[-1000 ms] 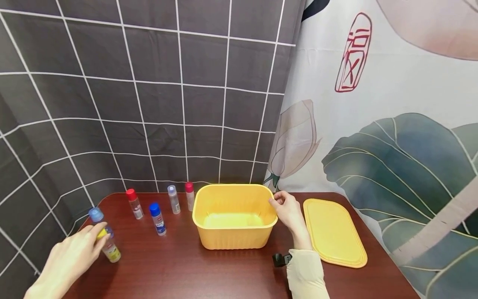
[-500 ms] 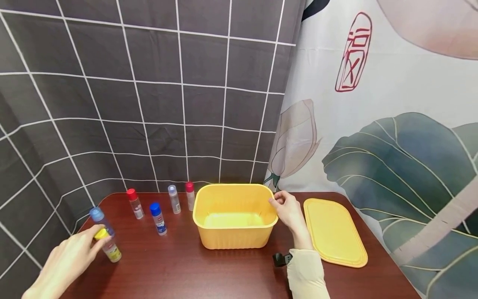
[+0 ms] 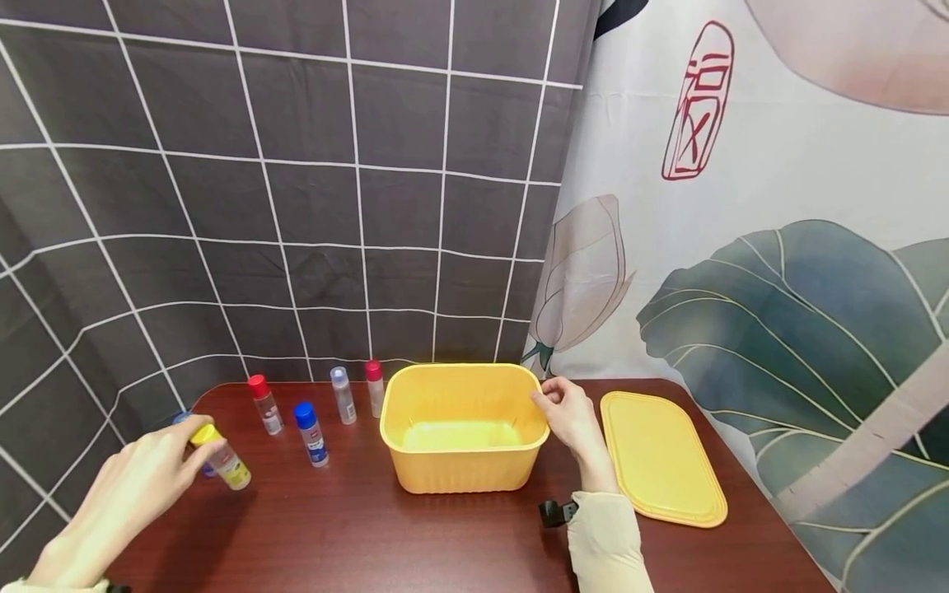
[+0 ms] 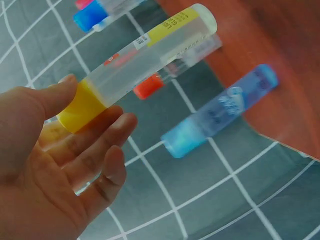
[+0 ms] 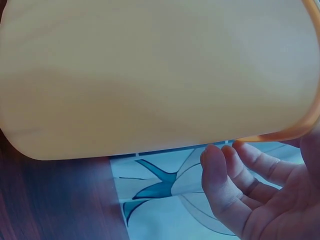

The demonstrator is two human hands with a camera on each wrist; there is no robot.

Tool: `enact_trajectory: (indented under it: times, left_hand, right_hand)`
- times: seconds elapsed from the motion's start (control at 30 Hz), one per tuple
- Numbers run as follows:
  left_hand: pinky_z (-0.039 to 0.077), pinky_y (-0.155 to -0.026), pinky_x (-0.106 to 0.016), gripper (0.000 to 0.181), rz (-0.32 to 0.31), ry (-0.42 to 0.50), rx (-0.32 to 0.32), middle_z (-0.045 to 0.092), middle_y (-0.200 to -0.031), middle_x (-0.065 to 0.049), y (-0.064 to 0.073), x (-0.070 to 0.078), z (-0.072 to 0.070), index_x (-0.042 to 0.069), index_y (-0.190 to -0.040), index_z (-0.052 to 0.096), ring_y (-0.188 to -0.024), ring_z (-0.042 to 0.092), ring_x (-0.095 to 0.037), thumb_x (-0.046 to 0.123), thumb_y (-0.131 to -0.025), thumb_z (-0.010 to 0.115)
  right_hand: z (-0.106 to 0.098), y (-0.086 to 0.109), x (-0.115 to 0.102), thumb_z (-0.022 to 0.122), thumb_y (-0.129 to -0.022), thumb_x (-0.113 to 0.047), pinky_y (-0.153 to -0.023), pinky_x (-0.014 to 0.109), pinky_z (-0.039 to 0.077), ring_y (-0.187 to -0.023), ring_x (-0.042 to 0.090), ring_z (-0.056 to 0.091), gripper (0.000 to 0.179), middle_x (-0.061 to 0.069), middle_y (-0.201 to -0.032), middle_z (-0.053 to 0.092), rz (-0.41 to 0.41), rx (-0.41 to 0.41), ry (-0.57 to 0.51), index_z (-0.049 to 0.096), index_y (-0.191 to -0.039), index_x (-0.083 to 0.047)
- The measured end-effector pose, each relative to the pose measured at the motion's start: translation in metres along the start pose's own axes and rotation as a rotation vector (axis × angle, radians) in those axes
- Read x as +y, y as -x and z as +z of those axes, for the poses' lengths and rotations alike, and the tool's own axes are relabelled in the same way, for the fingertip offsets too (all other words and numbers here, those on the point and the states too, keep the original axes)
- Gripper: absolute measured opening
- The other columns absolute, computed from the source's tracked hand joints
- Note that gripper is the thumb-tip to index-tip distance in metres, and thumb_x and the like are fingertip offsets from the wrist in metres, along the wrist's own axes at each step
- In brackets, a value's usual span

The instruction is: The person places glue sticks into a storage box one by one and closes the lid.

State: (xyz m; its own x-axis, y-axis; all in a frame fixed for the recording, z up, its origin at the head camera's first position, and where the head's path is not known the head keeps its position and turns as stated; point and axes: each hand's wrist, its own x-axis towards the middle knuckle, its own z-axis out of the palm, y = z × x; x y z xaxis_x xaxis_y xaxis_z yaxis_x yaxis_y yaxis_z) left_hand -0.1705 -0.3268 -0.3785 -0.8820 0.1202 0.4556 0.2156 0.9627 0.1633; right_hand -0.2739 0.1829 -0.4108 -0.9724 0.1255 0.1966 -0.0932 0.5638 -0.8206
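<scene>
My left hand (image 3: 137,486) pinches the yellow cap of a clear, label-wrapped bottle (image 3: 233,468) between thumb and fingers. The bottle tilts above the table, its base toward the right; the left wrist view shows its clear body (image 4: 150,52) pointing away from the palm. Behind this hand, a light-blue-capped bottle (image 4: 225,107) is mostly hidden in the head view. My right hand (image 3: 574,424) holds the right rim of a yellow plastic bin (image 3: 463,471), thumb and fingers at the corner. The bin stands upright, and nothing shows inside it.
Left of the bin stand a red-capped bottle (image 3: 265,405), a blue-capped bottle (image 3: 311,435), a clear-capped bottle (image 3: 343,397) and a pinkish-red-capped bottle (image 3: 375,389). A flat yellow lid (image 3: 663,461) lies on the table's right side. Hanging cloths back the table (image 3: 415,543).
My left hand has raised the yellow-capped bottle off the table and shifted it slightly right, now covering most of the light-blue-capped bottle. My right hand stays on the bin's rim.
</scene>
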Motion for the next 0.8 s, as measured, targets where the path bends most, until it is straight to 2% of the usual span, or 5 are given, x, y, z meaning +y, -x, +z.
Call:
enact_trajectory:
  times: [0.2,0.53,0.7,0.8]
  left_hand:
    - [0.032,-0.042,-0.036,0.028,0.029,-0.008,0.000,0.052,-0.062,0.004,-0.017,0.015,-0.014,0.007,-0.098,0.060,-0.052,0.044,-0.015,0.022,-0.082,0.078]
    - [0.033,-0.045,-0.033,0.031,0.117,-0.014,0.031,0.055,-0.068,0.005,-0.056,0.053,-0.044,0.009,-0.103,0.063,-0.054,0.043,-0.014,0.030,-0.085,0.076]
    - [0.033,-0.048,-0.032,0.026,0.165,0.012,0.017,0.053,-0.067,0.008,-0.073,0.074,-0.051,0.013,-0.099,0.062,-0.056,0.044,-0.013,0.030,-0.086,0.076]
    - [0.036,-0.049,-0.032,0.023,0.181,0.039,-0.017,0.054,-0.068,0.008,-0.083,0.088,-0.053,0.015,-0.094,0.061,-0.058,0.048,-0.013,0.031,-0.087,0.075]
  right_hand:
    - [0.001,0.001,-0.001,0.070,-0.089,-0.018,-0.061,0.028,0.045,-0.071,0.021,0.054,0.019,0.007,-0.078,0.057,0.009,-0.007,-0.017,0.063,-0.098,-0.002]
    - [0.000,0.000,0.001,0.070,-0.089,-0.016,-0.062,0.028,0.046,-0.071,0.021,0.054,0.019,0.007,-0.078,0.058,0.013,-0.010,-0.042,0.063,-0.098,-0.001]
    - [0.000,0.000,0.000,0.070,-0.089,-0.017,-0.063,0.028,0.046,-0.072,0.021,0.054,0.020,0.007,-0.078,0.058,0.016,-0.009,-0.049,0.063,-0.098,-0.001]
    - [-0.001,0.001,-0.001,0.070,-0.089,-0.017,-0.062,0.028,0.045,-0.072,0.021,0.053,0.020,0.007,-0.078,0.057,0.019,-0.008,-0.051,0.063,-0.098,-0.001]
